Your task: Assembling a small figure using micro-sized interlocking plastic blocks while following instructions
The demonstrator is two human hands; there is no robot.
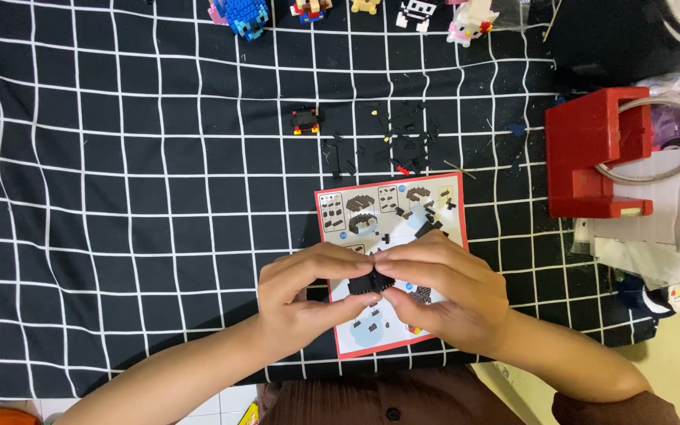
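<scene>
Nearby, loose black bricks (pixel 391 145) and red stand (pixel 592 153) flank hands (pixel 379 287).

Bare forearms, dark brown buttoned garment

We see a black cloth (pixel 120 197) gridded with white lines, a red-bordered instruction sheet (pixel 393 206), a black brick piece (pixel 371 282), a red box (pixel 592 149) at right, and a blue figure (pixel 245 16) far off.

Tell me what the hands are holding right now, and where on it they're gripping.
Both hands, left and right, pinch a small black brick assembly by its opposite sides, above the instruction sheet.
</scene>
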